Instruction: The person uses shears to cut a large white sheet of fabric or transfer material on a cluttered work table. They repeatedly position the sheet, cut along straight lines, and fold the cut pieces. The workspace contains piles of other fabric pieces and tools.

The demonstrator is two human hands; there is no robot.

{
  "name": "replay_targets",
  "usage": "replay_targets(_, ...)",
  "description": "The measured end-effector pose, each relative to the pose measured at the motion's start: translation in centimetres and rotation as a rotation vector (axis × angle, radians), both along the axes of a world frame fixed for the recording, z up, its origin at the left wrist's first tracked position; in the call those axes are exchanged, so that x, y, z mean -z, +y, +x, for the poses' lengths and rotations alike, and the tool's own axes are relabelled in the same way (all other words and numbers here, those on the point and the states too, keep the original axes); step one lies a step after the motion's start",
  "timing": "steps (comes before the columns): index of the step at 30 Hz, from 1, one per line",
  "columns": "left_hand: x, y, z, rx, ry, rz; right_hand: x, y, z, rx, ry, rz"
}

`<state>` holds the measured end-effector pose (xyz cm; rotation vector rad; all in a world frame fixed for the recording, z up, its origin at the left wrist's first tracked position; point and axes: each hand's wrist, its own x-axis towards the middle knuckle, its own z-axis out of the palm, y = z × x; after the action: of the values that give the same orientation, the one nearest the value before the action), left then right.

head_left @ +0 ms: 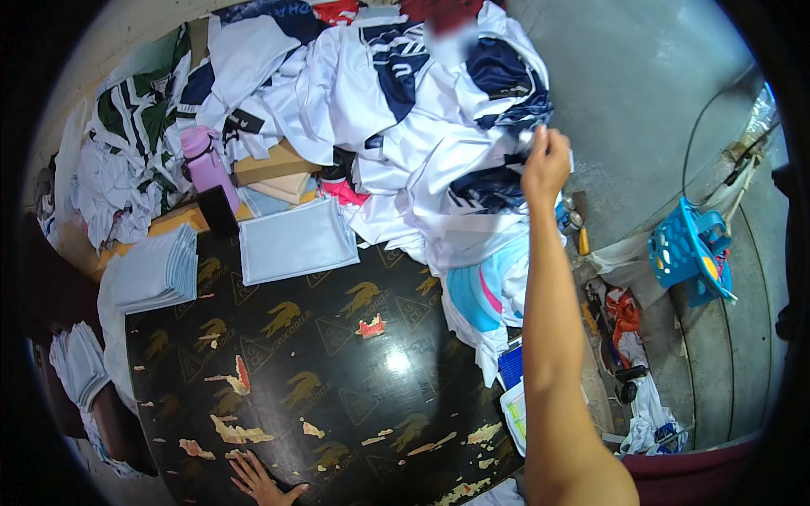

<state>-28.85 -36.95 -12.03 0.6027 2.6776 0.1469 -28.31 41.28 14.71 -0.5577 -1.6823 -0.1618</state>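
My left hand (261, 479) lies on the worn black board (337, 388) at the lower edge, fingers spread, holding nothing. My right arm reaches up along the right side. My right hand (545, 167) is closed at the right edge of a big pile of white and navy garments (396, 143), round a small pale thing that I cannot make out. Below it hangs a light-blue and pink piece of cloth (472, 291). Two stacks of folded pale fabric (156, 266) (297, 240) lie along the board's back, with a black phone (218, 211) upright between them.
A pink bottle (202, 156) and cardboard (270, 164) sit at the back left. A blue basket (688, 253) hangs at the right beside a cable. An orange-handled tool (582, 240) and blue and white trays (512, 405) flank the board's right. More folded fabric (80, 363) is at the left.
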Motion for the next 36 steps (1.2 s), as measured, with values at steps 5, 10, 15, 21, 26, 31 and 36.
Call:
replay_targets(5, -2.0, 1.4, -1.6, -0.173, -0.089, 0.359, 3.3, -33.8, 7.2, -0.818, -0.918, -0.54)
replay_targets(10, -1.9, 5.8, -1.6, -0.17, -0.039, 1.114, 8.4, -47.6, 16.4, -0.912, -1.002, -0.989)
replay_targets(15, -0.3, 7.2, 2.8, 0.034, 0.022, 0.487, 11.8, -46.1, 18.2, -0.414, -0.994, -0.695)
replay_targets(21, -14.3, -1.8, 10.1, 0.328, -0.248, 0.957, 11.4, -54.4, 17.5, -0.859, -1.393, -0.383)
replay_targets(26, -29.3, -16.5, 11.2, -0.189, 0.269, 1.082, 3.2, -57.1, 20.8, -1.135, -1.716, -0.657)
replay_targets(31, -38.8, -26.8, 18.5, -0.259, 0.236, 0.908, -4.8, -51.4, 29.5, -1.398, -1.259, -0.661)
replay_targets(36, -36.2, -34.6, 22.2, -0.398, -0.376, 0.298, -12.4, -42.5, 39.5, -1.428, -0.256, -0.696)
